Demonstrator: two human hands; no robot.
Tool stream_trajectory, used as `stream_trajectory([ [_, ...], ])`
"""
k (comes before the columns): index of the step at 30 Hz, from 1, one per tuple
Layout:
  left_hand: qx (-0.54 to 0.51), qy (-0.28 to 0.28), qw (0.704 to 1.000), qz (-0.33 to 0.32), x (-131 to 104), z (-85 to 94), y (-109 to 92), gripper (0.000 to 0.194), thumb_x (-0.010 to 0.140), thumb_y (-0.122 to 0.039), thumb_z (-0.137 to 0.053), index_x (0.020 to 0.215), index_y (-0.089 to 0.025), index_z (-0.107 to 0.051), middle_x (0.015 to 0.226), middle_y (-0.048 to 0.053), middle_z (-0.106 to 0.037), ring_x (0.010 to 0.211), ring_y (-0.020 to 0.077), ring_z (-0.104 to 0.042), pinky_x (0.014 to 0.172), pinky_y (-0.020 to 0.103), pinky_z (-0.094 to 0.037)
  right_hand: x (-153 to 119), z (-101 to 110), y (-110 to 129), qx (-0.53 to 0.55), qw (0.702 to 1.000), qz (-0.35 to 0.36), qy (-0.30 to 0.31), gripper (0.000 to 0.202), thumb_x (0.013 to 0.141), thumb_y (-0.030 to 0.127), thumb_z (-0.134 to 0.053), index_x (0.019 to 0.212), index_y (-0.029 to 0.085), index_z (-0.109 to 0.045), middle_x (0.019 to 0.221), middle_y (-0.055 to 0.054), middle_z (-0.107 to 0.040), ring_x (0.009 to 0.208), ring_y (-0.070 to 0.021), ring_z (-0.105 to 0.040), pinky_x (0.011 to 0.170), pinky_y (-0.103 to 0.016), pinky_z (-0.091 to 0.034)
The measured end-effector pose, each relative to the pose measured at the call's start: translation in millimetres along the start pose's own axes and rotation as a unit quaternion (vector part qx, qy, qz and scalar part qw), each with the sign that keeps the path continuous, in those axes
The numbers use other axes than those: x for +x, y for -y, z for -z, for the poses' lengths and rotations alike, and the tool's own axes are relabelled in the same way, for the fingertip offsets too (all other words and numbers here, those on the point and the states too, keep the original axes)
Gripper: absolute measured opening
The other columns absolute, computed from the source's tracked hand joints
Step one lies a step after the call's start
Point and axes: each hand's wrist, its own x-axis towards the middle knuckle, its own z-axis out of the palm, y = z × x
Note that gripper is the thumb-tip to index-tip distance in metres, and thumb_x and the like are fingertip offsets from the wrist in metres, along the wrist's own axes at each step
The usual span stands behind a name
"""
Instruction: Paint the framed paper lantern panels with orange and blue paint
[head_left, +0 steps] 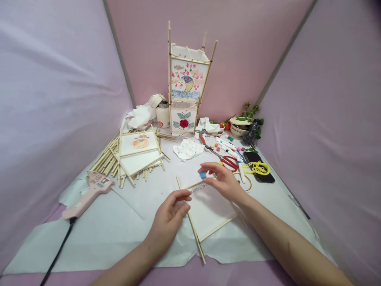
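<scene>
A white panel [211, 212] in a frame of thin wooden sticks lies tilted in front of me, with small dark marks along its upper edge. My right hand [222, 180] is over the panel's top edge and pinches a small blue piece [203, 174] between thumb and fingertips. At the panel's left stick is my left hand [175, 208], its fingers curved and apart from the thumb, with nothing seen between them. Whether its fingertips touch the stick cannot be made out.
A tall stick lantern [187, 85] with drawings stands at the back. On the left are a pink glue gun [89, 194], a stick pile [102, 159] and a framed drawing [139, 143]. Red-handled scissors [229, 163], markers [228, 149], a black phone [263, 174] and yellow cord [258, 168] lie right.
</scene>
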Motion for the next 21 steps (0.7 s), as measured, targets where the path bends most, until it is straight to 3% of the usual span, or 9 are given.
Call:
stream_trajectory([
  [2,-0.164,0.044,0.984,0.054,2.1,-0.8,-2.5,0.032,0.091,-0.036,-0.062,0.12,-0.024,-0.059,0.123,0.01,-0.064,0.115,0.0243,-0.059,0.096,0.039,-0.049,-19.8,-17.7,19.8,0.099,0.995,0.009,-0.002,0.037,0.086,0.022,-0.066,0.121,0.025,-0.055,0.109,-0.006,-0.068,0.104,-0.0183,-0.063,0.094,-0.038,-0.05],
  [4,-0.289,0.069,0.951,0.088,3.4,-1.8,-4.1,0.038,0.086,-0.034,-0.069,0.121,-0.022,-0.06,0.118,0.009,-0.067,0.115,0.0231,-0.06,0.1,0.037,-0.047,-32.6,-32.8,33.4,0.11,0.993,0.041,0.026,0.027,0.086,0.02,-0.064,0.112,0.025,-0.06,0.107,-0.007,-0.068,0.104,-0.0186,-0.061,0.093,-0.038,-0.051],
  [7,-0.365,0.059,0.921,0.122,4.4,-2.2,-4.1,0.035,0.084,-0.026,-0.073,0.118,-0.021,-0.062,0.105,0.005,-0.072,0.103,0.0169,-0.065,0.096,0.029,-0.048,-37.3,-45.7,39.8,0.073,0.991,0.108,0.02,0.021,0.087,0.015,-0.061,0.105,0.025,-0.062,0.099,-0.005,-0.071,0.104,-0.0185,-0.059,0.091,-0.037,-0.052],
  [12,-0.316,0.009,0.941,0.122,6.4,-1.1,1.6,0.028,0.08,-0.021,-0.077,0.106,-0.023,-0.065,0.098,0.001,-0.072,0.09,0.012,-0.065,0.081,0.021,-0.05,-33.8,-47.2,32.5,-0.025,0.983,0.181,-0.003,0.021,0.089,0.017,-0.059,0.109,0.025,-0.06,0.108,-0.006,-0.072,0.102,-0.0177,-0.064,0.092,-0.039,-0.051],
  [16,-0.243,-0.036,0.965,0.097,5.5,-3.1,7.2,0.024,0.076,-0.022,-0.079,0.098,-0.021,-0.067,0.094,0.002,-0.072,0.092,0.0146,-0.064,0.084,0.024,-0.049,-37.1,-48.0,28.3,-0.066,0.976,0.207,-0.03,0.023,0.091,0.015,-0.055,0.11,0.023,-0.063,0.1,-0.007,-0.073,0.091,-0.0164,-0.066,0.08,-0.033,-0.055],
  [21,-0.206,-0.078,0.971,0.088,5.5,-5.6,8.7,0.028,0.072,-0.022,-0.08,0.097,-0.02,-0.069,0.094,0.002,-0.072,0.094,0.0177,-0.065,0.086,0.029,-0.05,-43.5,-53.4,24.4,-0.132,0.965,0.223,-0.038,0.032,0.089,0.011,-0.054,0.118,0.022,-0.06,0.104,-0.009,-0.072,0.094,-0.0197,-0.066,0.079,-0.037,-0.057],
])
